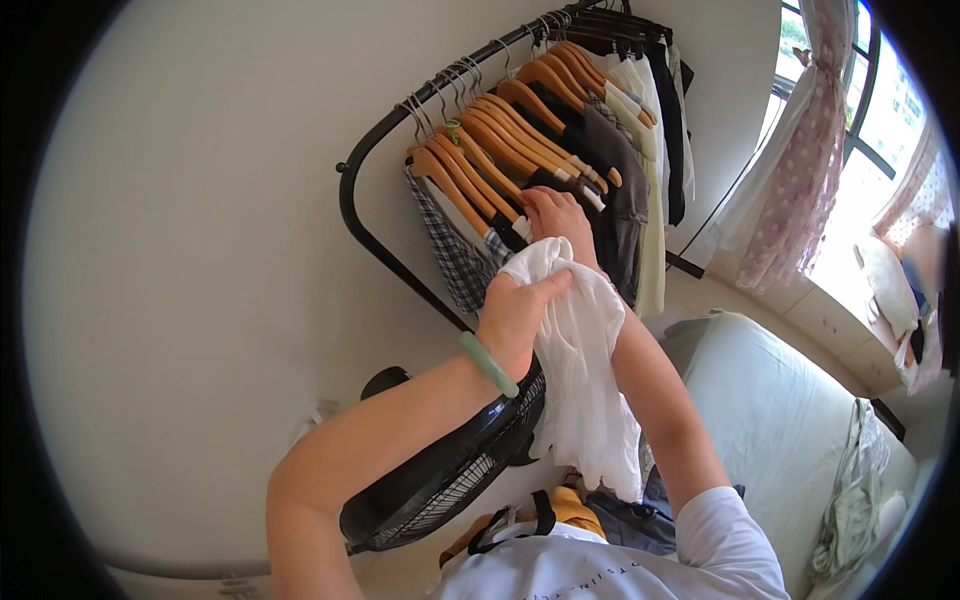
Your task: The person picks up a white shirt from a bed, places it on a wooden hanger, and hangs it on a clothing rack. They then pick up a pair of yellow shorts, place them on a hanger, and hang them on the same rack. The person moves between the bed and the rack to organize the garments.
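Observation:
A white cloth garment [585, 350] hangs down in thin folds from my left hand [515, 315], which pinches its upper part between thumb and fingers. The garment drapes against my right forearm. Past it, my right hand [560, 222] reaches to the row of hanging clothes, its bent fingers closed at the lower end of a wooden hanger [490, 172]. Part of the grip is hidden behind the fingers. Just left of this hand hang a checked shirt [445, 235] and dark clothes on more wooden hangers.
A black clothes rack [385, 125] curves along the white wall. Below my left forearm stands a black fan [440, 500]. A bed with a pale cover [770, 400] is at the right, a crumpled green cloth [850, 500] on it. Polka-dot curtains [800, 190] hang by the window.

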A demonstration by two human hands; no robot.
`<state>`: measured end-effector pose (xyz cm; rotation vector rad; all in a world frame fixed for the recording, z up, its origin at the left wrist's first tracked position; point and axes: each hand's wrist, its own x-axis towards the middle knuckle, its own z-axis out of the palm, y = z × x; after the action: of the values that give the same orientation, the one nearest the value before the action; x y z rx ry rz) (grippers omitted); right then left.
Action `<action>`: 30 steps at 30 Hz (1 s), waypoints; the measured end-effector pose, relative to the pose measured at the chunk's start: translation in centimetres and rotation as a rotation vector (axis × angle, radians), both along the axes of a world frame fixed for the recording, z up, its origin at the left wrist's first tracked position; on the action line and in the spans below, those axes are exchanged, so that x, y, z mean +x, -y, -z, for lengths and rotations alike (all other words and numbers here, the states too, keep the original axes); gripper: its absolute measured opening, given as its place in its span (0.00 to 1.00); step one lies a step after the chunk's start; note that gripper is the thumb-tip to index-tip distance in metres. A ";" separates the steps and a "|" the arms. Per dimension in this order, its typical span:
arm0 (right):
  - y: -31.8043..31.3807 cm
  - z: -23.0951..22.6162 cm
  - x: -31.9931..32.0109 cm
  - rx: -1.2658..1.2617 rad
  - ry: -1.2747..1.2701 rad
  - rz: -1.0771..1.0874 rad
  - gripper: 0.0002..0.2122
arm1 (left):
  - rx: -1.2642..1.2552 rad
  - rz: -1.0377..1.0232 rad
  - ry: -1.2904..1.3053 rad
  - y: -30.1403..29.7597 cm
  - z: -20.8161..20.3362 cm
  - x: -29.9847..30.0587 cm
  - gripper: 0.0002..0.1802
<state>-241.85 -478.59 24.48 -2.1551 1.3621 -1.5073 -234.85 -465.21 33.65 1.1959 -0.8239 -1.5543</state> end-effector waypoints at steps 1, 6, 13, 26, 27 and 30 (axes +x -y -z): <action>0.1 -0.2 0.1 0.041 -0.045 -0.002 0.13 | -0.007 -0.018 -0.004 0.0 -0.1 0.2 0.14; 1.2 0.1 -0.2 0.246 -0.061 -0.170 0.15 | 0.011 0.030 -0.011 0.3 -0.1 0.5 0.17; 0.0 -1.4 0.3 0.161 0.088 -0.055 0.10 | -0.037 0.007 -0.011 -1.0 -0.3 0.4 0.16; -13.4 -7.2 -12.8 0.255 0.376 -0.024 0.07 | -0.029 0.200 -0.002 -1.9 -0.6 -2.1 0.16; -14.9 -7.5 -13.8 0.294 0.442 -0.041 0.07 | -0.023 0.209 -0.007 -2.3 -1.4 -2.8 0.15; -18.7 -7.9 -16.5 0.325 0.602 -0.134 0.09 | 0.000 0.372 0.030 -1.9 -1.2 -3.8 0.15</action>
<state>-258.31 -459.85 32.36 -1.4058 1.1225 -1.5697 -238.69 -463.27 34.85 1.1108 -1.1140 -1.8361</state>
